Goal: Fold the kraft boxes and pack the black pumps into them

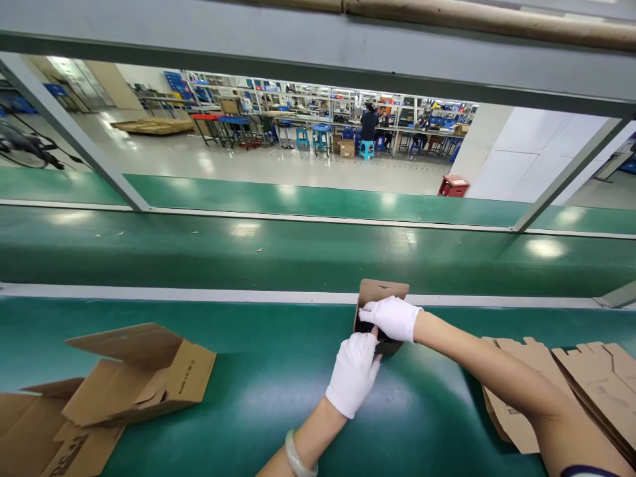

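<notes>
A small brown cardboard box [383,289] stands on the green work surface with its back flap raised. Something black [365,326] lies inside it, mostly covered by my hands, so its kind cannot be made out. My left hand [352,372], in a white glove with bare fingertips showing, is closed on the box's near side, thumb over the edge and a finger outside. From the right, my right hand [392,318], also white-gloved, reaches into the box. Its fingers are stretched out over the black thing, their tips partly hidden.
Opened cardboard boxes [191,374] lie at the left. Flat folded cartons [527,377] are stacked at the right, under my right forearm. Beyond a white rail [173,292] runs a green belt [308,255]. Metal frame posts [566,175] rise behind it. A person [368,124] is far off.
</notes>
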Tool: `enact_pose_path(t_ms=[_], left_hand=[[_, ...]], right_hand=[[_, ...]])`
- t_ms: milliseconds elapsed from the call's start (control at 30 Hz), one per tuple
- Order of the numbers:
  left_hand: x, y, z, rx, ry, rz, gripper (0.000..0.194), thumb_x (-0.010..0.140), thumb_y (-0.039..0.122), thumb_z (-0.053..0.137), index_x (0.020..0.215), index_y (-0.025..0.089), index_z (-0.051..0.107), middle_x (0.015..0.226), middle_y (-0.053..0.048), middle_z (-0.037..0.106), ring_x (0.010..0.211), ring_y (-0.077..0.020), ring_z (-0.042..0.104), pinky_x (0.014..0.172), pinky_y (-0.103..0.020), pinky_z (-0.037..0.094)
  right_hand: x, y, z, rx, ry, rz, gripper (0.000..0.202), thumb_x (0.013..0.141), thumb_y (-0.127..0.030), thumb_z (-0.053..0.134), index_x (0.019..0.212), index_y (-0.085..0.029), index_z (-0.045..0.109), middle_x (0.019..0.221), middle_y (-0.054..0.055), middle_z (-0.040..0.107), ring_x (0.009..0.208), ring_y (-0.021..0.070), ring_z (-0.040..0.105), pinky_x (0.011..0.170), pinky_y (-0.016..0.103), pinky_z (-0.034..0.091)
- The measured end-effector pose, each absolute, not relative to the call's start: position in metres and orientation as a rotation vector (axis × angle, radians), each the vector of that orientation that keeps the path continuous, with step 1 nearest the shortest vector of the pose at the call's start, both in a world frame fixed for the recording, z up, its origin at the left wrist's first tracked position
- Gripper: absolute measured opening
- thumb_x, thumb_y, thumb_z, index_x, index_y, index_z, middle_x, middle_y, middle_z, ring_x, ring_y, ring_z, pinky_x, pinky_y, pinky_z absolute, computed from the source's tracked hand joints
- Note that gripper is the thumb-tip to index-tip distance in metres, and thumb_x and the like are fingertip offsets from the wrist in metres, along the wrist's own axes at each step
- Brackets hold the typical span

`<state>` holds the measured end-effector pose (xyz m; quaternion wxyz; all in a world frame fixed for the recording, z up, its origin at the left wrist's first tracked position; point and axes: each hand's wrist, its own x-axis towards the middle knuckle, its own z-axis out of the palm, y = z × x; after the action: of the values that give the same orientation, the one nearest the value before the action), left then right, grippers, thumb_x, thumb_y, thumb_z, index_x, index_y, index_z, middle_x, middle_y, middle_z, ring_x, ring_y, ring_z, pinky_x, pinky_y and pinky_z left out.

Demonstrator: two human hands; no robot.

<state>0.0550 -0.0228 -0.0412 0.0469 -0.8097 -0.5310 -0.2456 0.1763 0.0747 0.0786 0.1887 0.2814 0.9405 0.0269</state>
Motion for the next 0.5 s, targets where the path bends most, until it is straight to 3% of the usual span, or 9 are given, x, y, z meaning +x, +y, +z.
enact_pose_path(t_ms=[167, 300, 500], left_hand=[[0.051, 0.002, -0.043, -2.353, -1.706, -0.611, 0.032, 0.086, 0.009, 0.043, 0.115, 0.016, 0.055, 0.085, -0.007, 0.062, 0.077, -0.0228, 0.059, 0.064, -0.033, 0.046], [0.045, 0.041, -0.045, -2.375, -1.749, -0.641, 0.019, 0.088, 0.016, 0.045, 0.1, 0.017, 0.06, 0.086, -0.01, 0.062, 0.078, -0.0238, 0.058, 0.067, -0.033, 0.046], [0.037, 0.137, -0.043, -2.378, -1.798, -0.683, 0.019, 0.086, 0.02, 0.045, 0.097, 0.013, 0.058, 0.084, -0.014, 0.061, 0.082, -0.0296, 0.056, 0.067, -0.036, 0.045]], right_hand=[[0.248, 0.063, 0.098, 1.108, 2.885, 0.001, 0.031, 0.092, -0.014, 0.04, 0.116, -0.024, 0.057, 0.108, 0.004, 0.063, 0.084, 0.0186, 0.063, 0.07, 0.028, 0.046], [0.341, 0.063, 0.098, 1.854, 2.333, -0.132, 0.03, 0.095, -0.033, 0.04, 0.116, -0.03, 0.061, 0.111, 0.002, 0.064, 0.095, 0.0222, 0.062, 0.081, 0.032, 0.045], [0.461, 0.052, 0.066, 2.277, 1.439, -0.305, 0.042, 0.086, -0.047, 0.054, 0.102, -0.012, 0.07, 0.106, 0.018, 0.064, 0.096, 0.0342, 0.061, 0.08, 0.042, 0.045]])
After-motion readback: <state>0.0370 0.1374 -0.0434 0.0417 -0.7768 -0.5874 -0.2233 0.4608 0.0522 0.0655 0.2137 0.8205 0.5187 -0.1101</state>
